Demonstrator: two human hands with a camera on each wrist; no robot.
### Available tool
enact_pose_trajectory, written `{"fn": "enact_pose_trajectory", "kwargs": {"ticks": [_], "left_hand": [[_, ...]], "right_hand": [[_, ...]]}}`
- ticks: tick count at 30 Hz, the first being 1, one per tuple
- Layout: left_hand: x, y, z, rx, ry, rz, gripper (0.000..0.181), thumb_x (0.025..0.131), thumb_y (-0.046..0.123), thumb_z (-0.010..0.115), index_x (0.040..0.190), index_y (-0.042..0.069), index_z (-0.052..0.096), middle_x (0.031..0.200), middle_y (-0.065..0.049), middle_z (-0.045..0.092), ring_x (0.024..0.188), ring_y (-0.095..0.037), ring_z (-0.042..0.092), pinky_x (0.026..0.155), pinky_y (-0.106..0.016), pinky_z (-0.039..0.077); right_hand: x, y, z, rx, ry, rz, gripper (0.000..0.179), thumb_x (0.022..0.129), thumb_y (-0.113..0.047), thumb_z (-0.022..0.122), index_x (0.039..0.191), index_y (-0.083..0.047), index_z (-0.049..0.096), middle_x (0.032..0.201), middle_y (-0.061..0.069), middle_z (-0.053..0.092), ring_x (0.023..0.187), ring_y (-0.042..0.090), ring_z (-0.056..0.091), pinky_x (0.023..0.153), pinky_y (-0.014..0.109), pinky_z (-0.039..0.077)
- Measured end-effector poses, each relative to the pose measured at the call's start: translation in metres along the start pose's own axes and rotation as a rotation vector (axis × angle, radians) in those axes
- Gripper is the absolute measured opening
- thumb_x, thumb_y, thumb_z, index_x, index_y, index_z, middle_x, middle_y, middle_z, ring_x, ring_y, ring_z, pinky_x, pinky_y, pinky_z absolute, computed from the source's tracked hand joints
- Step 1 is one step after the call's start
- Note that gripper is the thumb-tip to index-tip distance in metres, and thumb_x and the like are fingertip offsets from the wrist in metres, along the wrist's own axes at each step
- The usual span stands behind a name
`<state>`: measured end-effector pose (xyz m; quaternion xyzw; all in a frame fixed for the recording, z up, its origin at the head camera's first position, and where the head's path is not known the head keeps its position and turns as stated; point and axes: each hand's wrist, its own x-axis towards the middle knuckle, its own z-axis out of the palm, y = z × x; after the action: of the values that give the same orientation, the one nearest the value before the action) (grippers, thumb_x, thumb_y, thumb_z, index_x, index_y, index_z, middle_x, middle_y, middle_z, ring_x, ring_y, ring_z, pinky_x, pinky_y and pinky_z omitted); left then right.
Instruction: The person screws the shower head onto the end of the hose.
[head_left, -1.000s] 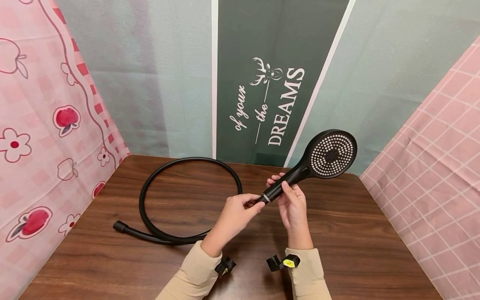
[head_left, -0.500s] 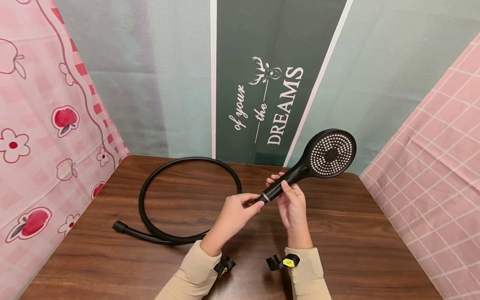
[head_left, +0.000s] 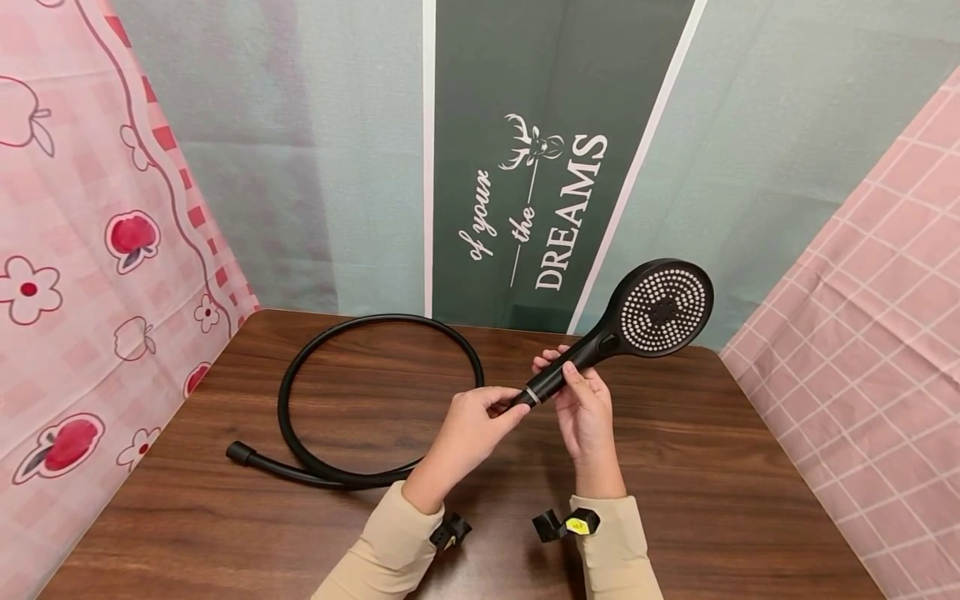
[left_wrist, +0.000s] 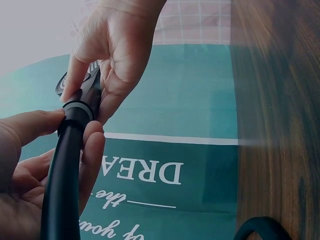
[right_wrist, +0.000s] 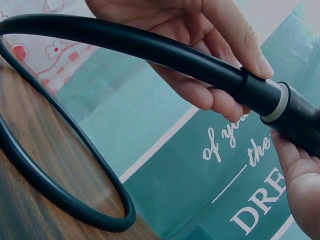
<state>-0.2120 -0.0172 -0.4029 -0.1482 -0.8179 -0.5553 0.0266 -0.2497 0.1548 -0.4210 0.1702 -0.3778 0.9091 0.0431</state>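
Note:
My right hand grips the handle of a black shower head, held up above the table with its pale-nozzled face toward me. The left hand pinches the end fitting of a black shower hose between thumb and fingers. That fitting lies in line with the handle's lower end, and a light ring shows where they meet. From the left hand the hose runs back and loops on the table, its other end piece lying at the left. How tightly the two parts are joined cannot be told.
The brown wooden table carries the hose loop. A green and grey printed cloth hangs behind it. Pink patterned cloths stand along the left and right sides. Black camera mounts sit on both wrists.

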Motion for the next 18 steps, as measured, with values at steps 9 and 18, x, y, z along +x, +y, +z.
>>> {"fn": "enact_pose_trajectory", "kwargs": {"ticks": [9,18], "left_hand": [[0.0014,-0.001,-0.0023,-0.045,-0.041,-0.026,0.03,0.095,0.027,0.067,0.116,0.006,0.073,0.097,-0.007,0.076,0.082,-0.01,0.069,0.07,-0.022,0.053],[0.002,0.0,-0.0015,-0.047,-0.027,-0.002,0.028,0.095,0.024,0.068,0.112,0.003,0.073,0.094,-0.009,0.076,0.08,-0.012,0.069,0.066,-0.021,0.051]], "right_hand": [[0.0005,0.0003,-0.0008,0.004,-0.002,0.002,0.021,0.104,-0.002,0.043,0.118,-0.002,0.059,0.106,0.01,0.073,0.1,0.02,0.074,0.097,0.033,0.053],[-0.0008,-0.0001,0.0015,-0.008,-0.003,0.0,0.02,0.104,-0.002,0.044,0.118,-0.001,0.059,0.107,0.01,0.073,0.101,0.019,0.073,0.096,0.032,0.053]]}}
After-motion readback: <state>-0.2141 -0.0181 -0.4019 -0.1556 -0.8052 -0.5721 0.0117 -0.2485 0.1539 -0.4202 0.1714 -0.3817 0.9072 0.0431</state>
